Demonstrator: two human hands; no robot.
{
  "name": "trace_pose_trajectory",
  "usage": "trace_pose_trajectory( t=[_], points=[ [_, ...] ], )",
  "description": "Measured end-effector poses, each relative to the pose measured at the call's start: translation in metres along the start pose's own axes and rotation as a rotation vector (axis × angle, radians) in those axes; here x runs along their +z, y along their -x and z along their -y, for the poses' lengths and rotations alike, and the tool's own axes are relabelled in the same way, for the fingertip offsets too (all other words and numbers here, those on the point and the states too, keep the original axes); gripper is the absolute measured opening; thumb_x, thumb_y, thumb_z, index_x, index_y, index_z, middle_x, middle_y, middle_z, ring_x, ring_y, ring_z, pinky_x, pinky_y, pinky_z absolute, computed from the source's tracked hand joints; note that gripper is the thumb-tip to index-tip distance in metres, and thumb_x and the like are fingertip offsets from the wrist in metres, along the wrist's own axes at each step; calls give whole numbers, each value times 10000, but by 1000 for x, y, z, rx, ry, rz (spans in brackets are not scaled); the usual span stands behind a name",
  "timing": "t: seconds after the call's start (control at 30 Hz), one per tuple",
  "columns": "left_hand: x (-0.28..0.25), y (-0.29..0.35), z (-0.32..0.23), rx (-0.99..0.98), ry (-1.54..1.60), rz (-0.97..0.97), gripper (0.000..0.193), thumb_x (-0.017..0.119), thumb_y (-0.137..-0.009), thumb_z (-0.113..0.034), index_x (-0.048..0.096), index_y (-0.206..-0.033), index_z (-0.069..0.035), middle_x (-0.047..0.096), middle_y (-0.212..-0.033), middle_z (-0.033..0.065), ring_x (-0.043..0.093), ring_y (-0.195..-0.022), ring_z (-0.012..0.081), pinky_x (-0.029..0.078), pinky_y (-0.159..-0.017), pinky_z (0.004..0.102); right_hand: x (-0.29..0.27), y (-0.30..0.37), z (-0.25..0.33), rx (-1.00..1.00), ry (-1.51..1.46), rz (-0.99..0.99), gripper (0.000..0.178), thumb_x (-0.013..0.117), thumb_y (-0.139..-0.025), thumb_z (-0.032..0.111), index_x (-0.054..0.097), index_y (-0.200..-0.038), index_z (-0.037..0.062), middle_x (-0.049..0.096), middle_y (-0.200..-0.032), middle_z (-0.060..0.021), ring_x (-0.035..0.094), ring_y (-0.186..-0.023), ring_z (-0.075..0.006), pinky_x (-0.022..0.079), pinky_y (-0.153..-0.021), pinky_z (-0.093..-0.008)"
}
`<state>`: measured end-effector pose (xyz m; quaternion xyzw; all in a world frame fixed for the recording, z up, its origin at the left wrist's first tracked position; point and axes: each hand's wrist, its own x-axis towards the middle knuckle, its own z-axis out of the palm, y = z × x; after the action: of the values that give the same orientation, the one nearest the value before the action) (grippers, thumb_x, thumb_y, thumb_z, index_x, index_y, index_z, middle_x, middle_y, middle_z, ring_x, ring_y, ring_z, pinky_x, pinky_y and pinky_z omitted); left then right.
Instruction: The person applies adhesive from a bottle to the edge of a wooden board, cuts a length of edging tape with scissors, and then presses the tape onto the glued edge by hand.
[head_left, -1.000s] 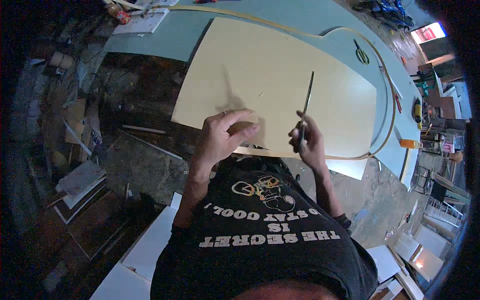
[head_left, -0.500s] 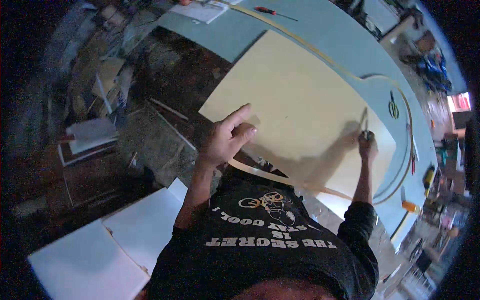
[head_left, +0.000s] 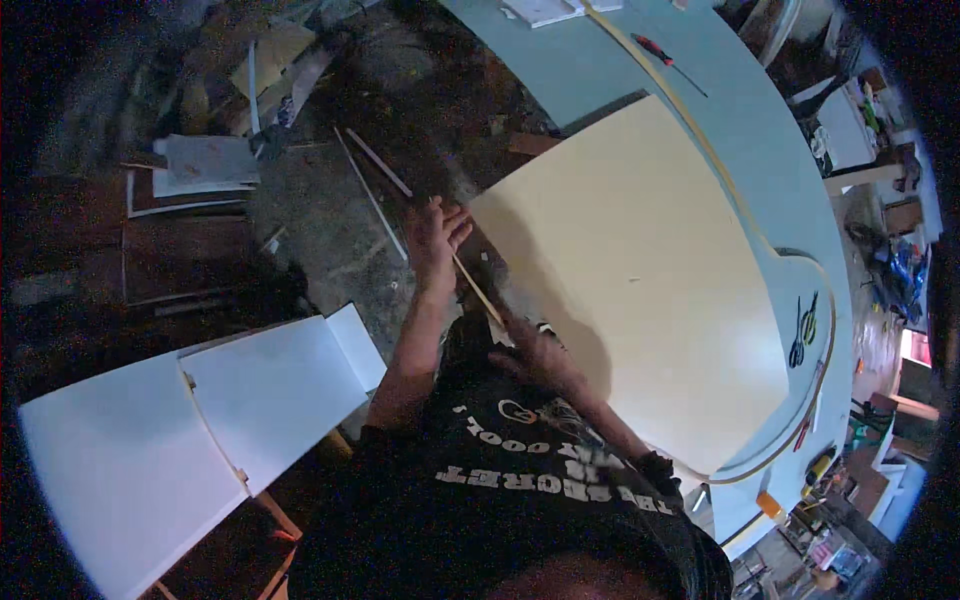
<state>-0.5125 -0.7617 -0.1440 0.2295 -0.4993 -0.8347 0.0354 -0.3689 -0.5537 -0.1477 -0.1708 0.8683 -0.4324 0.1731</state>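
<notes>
A large cream panel [head_left: 640,270] lies on the light blue-green table, its near left edge turned toward my body. Just off that edge, near the panel's left corner, is my left hand [head_left: 435,240], its fingers apart and slightly bent. A narrow yellowish strip [head_left: 478,290] runs from beside my left wrist toward my right hand [head_left: 540,355]. My right hand is close to my shirt at the panel's near edge. It is smeared by motion, so its fingers and anything in them cannot be made out.
On the table [head_left: 600,60] are a red-handled screwdriver [head_left: 655,50], scissors [head_left: 800,345] and a long yellowish strip [head_left: 690,110] curving around the panel. An orange-and-white object [head_left: 772,505] is at the right edge. White panels [head_left: 130,440] stand at lower left. Loose strips [head_left: 375,160] litter the floor.
My right hand has moved from the panel's right side to its near left edge. My left hand has shifted off the panel's surface. The view has turned, so the panel appears farther right.
</notes>
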Motion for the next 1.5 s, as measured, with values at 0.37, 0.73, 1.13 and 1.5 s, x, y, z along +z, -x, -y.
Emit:
trace_pose_trajectory(
  t=[0.37,0.73,1.13,1.5],
  points=[
    [-28,-25,75,-60,-545,-70,412,564,-960,-389,617,-1082,2,628,-1067,128,591,-956,190,457,-876,326,-2,19,17,741,-134,155,280,609,-919,159,600,-1168,30,696,-1022,-201,694,-955,-295,535,-798,-366],
    [-21,-26,63,57,-367,-88,379,508,-1002,-327,609,-1109,21,662,-883,160,637,-826,196,480,-719,339,12,19,38,921,91,-50,152,532,-940,78,631,-1029,6,701,-852,-156,697,-795,-229,546,-716,-349],
    [-6,-27,80,-105,-145,-140,375,515,-996,-312,586,-1195,-2,636,-848,194,594,-778,161,466,-694,336,-11,7,33,988,363,113,200,505,-905,75,676,-999,35,703,-917,-124,695,-840,-279,551,-750,-352],
    [-7,-24,86,-93,-155,-159,382,563,-960,-309,597,-1184,-1,658,-960,171,623,-857,195,483,-759,349,6,4,31,939,387,124,148,577,-892,137,686,-929,45,646,-689,-184,671,-627,-255,491,-559,-381]
  ],
)
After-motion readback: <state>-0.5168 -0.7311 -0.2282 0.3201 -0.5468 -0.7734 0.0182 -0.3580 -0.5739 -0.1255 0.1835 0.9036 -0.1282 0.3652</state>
